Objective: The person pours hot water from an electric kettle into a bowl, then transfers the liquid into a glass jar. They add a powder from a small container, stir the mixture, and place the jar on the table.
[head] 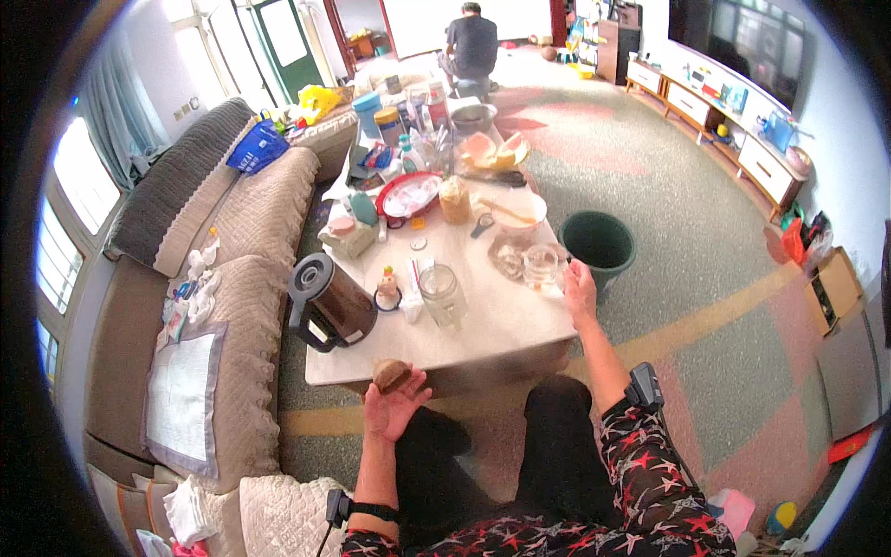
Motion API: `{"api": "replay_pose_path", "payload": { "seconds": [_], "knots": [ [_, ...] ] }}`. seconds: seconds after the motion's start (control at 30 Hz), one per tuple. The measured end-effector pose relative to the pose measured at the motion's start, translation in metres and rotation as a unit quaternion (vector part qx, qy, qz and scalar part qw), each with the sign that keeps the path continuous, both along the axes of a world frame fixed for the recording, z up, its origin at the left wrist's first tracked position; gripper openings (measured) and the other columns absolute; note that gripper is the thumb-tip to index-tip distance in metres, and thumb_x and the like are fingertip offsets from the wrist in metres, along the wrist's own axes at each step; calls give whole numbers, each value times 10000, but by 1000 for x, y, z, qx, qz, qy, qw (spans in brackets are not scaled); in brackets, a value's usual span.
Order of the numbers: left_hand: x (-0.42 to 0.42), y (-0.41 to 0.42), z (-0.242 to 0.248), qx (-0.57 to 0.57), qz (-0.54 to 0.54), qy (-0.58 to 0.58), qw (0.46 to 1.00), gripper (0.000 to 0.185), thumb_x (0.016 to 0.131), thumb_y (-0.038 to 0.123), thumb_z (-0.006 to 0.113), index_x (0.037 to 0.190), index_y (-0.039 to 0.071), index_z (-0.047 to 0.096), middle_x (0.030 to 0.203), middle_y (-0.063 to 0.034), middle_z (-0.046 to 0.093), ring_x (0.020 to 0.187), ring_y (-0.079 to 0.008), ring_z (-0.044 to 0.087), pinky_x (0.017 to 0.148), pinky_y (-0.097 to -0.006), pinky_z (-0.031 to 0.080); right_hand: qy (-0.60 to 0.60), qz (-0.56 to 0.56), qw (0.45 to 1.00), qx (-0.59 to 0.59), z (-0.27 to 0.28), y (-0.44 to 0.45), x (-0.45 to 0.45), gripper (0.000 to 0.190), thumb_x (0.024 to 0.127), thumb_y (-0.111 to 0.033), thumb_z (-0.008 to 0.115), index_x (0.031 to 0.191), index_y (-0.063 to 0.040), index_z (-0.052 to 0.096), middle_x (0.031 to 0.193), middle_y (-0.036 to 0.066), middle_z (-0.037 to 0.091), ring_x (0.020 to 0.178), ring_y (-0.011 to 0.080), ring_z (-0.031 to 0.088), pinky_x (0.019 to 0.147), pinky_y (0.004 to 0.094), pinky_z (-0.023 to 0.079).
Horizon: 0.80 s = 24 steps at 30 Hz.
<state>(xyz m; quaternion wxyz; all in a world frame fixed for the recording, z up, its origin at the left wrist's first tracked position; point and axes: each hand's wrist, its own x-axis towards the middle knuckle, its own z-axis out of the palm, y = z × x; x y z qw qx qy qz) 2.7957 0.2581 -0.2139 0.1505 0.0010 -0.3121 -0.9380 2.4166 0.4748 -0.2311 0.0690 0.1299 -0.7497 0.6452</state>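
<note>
My left hand (395, 412) is at the table's near edge, palm up, holding a small rounded brown object (391, 374); its exact kind is unclear. My right hand (580, 289) is at the right edge of the table with its fingers curled. A small dark bit shows by its fingertips, but what it grips, if anything, is unclear. Just left of that hand stands a clear glass cup (541, 264), beside a crumpled clear plastic wrapper (508, 255). An open glass jar (441, 296) and a brown thermos jug (335, 299) with a black handle stand between my hands.
The pale low table (487, 333) bears a red-rimmed tray (411, 197), a white plate (514, 209), peeled pomelo rind (495, 150) and a steel bowl (473, 116). A dark green bin (597, 242) stands right of it. A quilted sofa (243, 362) runs along the left. Another person (472, 43) sits far back.
</note>
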Motion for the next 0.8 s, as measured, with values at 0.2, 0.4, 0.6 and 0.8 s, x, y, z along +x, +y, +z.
{"api": "replay_pose_path", "payload": {
  "seconds": [0.2, 0.4, 0.6, 0.8],
  "knots": [
    [4, -2, 1, 16, 4, -3, 1000, 800, 830, 546, 645, 1384, 10, 431, 1383, -152, 501, 1323, -331, 431, 1088, -557, 328, -180, 57, 982, -30, 14, -8, -48, 625, 938, -589, 425, 1066, -28, 672, 855, 53, 639, 695, 161, 585, 574, 318, 469],
    [3, -2, 2, 28, 15, -17, 999, 853, 817, 566, 652, 1396, -12, 411, 1388, -178, 491, 1324, -327, 431, 1091, -541, 332, -261, 205, 942, 59, 33, -30, -77, 819, 924, -699, 281, 1219, -20, 633, 1059, 46, 668, 742, 107, 514, 573, 261, 397],
    [-1, -6, 5, 7, -15, -9, 1000, 821, 854, 562, 614, 1413, 7, 383, 1416, -161, 467, 1346, -310, 406, 1114, -564, 284, -364, 362, 858, 23, 57, -48, -93, 694, 1020, -514, 220, 1211, 35, 600, 1113, 92, 650, 1034, 165, 588, 931, 292, 454],
    [-2, -7, 4, 12, -9, -11, 1000, 839, 834, 554, 641, 1407, -6, 390, 1396, -168, 484, 1331, -321, 424, 1106, -549, 308, -285, 253, 920, -86, 32, -16, -78, 317, 983, -212, 429, 1179, -5, 566, 1083, 68, 640, 962, 151, 591, 788, 289, 491]
  ]
}}
